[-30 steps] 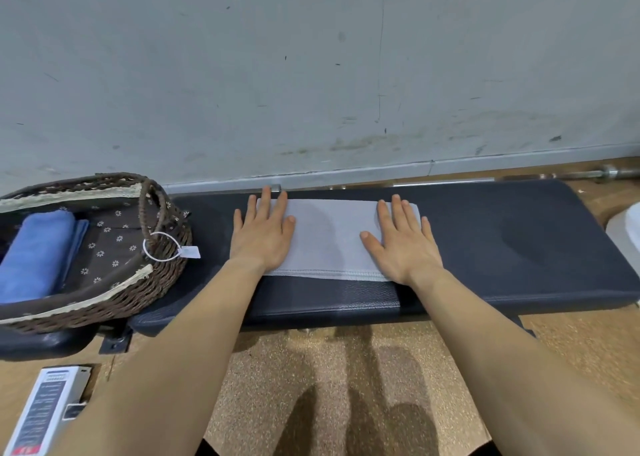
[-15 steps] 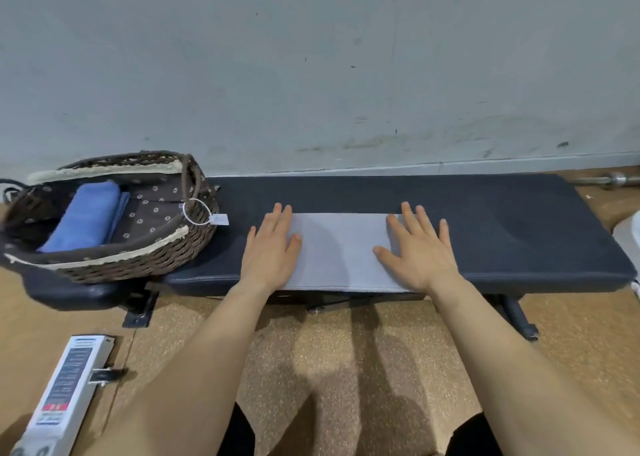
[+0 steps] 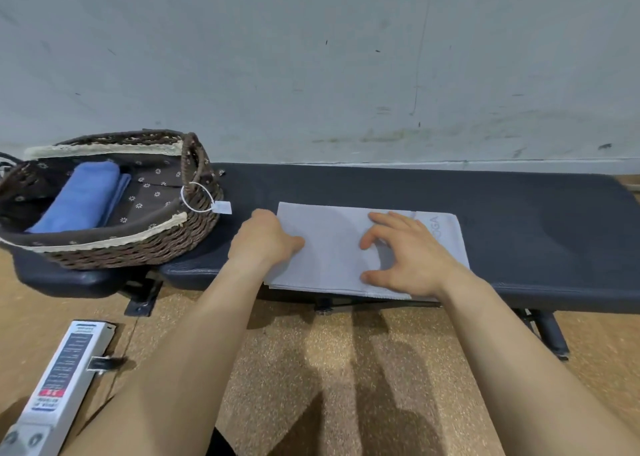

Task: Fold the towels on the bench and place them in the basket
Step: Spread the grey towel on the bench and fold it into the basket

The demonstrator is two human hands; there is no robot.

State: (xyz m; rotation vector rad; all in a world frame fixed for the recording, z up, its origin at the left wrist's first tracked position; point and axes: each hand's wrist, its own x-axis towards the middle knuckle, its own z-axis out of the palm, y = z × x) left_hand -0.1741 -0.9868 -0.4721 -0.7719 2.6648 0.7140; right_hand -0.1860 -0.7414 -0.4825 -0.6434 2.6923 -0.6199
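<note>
Black bench [image 3: 526,213] bears grey towel [image 3: 332,247], long axis along it.

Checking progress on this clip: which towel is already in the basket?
The blue towel, which lies folded inside the basket. The grey towel is not in it: it lies on the bench.

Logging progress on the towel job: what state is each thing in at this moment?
grey towel: folded, lying flat on the bench.
blue towel: folded, inside the basket.
left hand: grips the grey towel's left edge.
right hand: fingers arched, fingertips pressing on the grey towel.
</note>
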